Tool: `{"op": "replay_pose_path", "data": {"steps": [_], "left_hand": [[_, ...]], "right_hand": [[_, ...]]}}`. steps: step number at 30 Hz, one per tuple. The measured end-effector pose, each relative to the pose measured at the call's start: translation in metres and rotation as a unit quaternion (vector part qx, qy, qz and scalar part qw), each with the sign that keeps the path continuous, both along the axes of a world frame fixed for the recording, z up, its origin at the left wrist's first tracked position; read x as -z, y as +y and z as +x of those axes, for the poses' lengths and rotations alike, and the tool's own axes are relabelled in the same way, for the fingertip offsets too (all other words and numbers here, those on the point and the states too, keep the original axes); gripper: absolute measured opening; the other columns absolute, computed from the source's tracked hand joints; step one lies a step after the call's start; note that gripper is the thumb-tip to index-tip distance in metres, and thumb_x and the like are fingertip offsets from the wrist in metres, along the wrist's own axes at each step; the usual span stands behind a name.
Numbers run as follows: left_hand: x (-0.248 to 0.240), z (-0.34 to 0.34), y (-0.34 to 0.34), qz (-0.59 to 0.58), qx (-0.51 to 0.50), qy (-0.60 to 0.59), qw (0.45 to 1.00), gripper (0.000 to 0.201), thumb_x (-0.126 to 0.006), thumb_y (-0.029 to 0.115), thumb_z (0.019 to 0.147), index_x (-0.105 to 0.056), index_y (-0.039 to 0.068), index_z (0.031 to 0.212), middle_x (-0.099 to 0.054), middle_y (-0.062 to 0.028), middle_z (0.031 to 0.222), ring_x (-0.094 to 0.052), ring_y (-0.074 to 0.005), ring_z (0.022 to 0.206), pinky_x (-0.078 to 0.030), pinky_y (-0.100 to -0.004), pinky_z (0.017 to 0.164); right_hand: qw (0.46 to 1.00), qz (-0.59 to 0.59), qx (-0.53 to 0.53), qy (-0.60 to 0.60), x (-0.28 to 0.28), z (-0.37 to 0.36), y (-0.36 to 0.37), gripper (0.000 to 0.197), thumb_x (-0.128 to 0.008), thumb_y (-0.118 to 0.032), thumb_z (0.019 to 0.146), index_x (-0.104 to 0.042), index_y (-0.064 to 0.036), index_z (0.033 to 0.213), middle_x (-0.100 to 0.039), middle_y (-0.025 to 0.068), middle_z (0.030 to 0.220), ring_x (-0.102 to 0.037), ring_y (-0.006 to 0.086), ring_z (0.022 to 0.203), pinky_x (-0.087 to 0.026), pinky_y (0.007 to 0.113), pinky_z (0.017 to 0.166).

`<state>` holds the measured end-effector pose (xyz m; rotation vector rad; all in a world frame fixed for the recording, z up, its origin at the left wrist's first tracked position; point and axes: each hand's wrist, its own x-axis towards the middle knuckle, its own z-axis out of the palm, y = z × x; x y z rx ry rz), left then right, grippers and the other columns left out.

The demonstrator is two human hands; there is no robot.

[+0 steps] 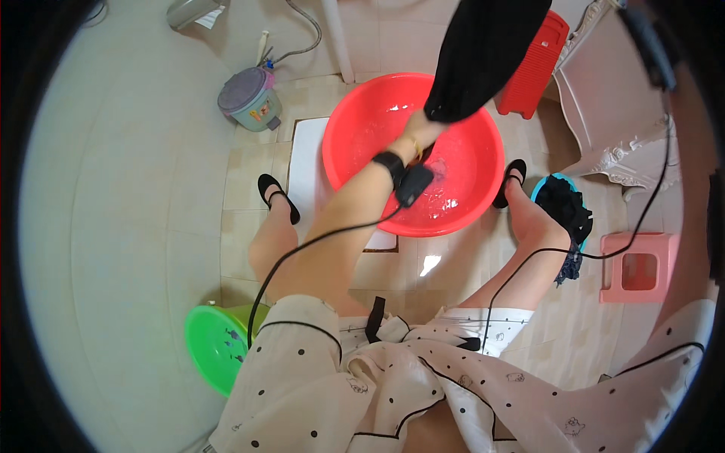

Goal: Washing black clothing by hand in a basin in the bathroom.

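Note:
My left hand (424, 130) grips the lower end of a black garment (483, 57) and hangs over a large red basin (336, 155). The cloth stretches up out of the top of the view, and its exact kind cannot be told. A black band and a small black device (414, 187) with a cable are on my left wrist. Shallow water (438, 200) glints in the basin. My right forearm (689, 143) rises along the right rim, near another black device (649, 49); the right hand itself is out of sight.
A red washboard (532, 68) leans behind the basin, beside a carved pale cabinet (612, 98). A blue tub (539, 183) heaped with dark clothes (565, 211) and a pink stool (655, 249) stand right. A green basin (200, 340) and lidded bin (253, 102) stand left. Cables cross my legs.

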<state>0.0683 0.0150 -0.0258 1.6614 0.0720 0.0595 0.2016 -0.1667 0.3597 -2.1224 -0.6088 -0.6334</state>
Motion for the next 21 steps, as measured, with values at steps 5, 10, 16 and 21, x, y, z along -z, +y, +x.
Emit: {"op": "replay_pose_path", "data": {"steps": [5,10,16,21], "left_hand": [[0.107,-0.037,0.012,0.015,0.022,0.103,0.994,0.029,-0.065,0.016,0.073,-0.062,-0.001,0.096,-0.064,-0.0119,0.087,-0.062,-0.0227,0.085,-0.048,-0.0338,0.074],[0.141,-0.013,0.015,0.227,0.064,0.301,0.924,0.050,-0.064,0.035,0.077,-0.058,-0.003,0.108,-0.059,-0.0254,0.111,-0.057,-0.0383,0.104,-0.045,-0.0408,0.089],[0.214,-0.016,0.071,0.516,-0.027,0.341,0.785,0.063,-0.061,0.042,0.081,-0.039,0.009,0.130,-0.041,-0.0141,0.128,-0.038,-0.0321,0.121,-0.042,-0.0487,0.088],[0.275,0.001,0.058,0.561,0.123,0.340,0.745,0.064,-0.062,0.038,0.080,-0.036,0.010,0.132,-0.040,-0.0138,0.127,-0.039,-0.0300,0.121,-0.045,-0.0451,0.087]], "right_hand": [[0.965,-0.160,0.071,0.196,0.246,0.057,-0.015,0.050,-0.073,-0.040,0.068,-0.065,0.0009,0.096,-0.066,0.0105,0.079,-0.064,0.0212,0.071,-0.050,0.033,0.067],[0.935,-0.069,0.104,0.333,0.480,0.026,-0.028,0.047,-0.072,-0.035,0.067,-0.066,-0.0004,0.098,-0.067,0.0172,0.084,-0.066,0.0278,0.085,-0.050,0.037,0.078],[0.837,-0.387,0.027,0.386,0.592,-0.060,0.035,0.127,-0.078,-0.064,0.048,-0.006,-0.0274,0.146,-0.002,0.0146,0.152,-0.010,0.0500,0.134,-0.025,0.066,0.099],[0.719,-0.554,-0.098,0.407,0.628,-0.098,0.096,0.117,-0.060,-0.081,0.051,-0.003,-0.0396,0.145,0.012,0.0135,0.152,0.013,0.0508,0.133,-0.012,0.078,0.093]]}}
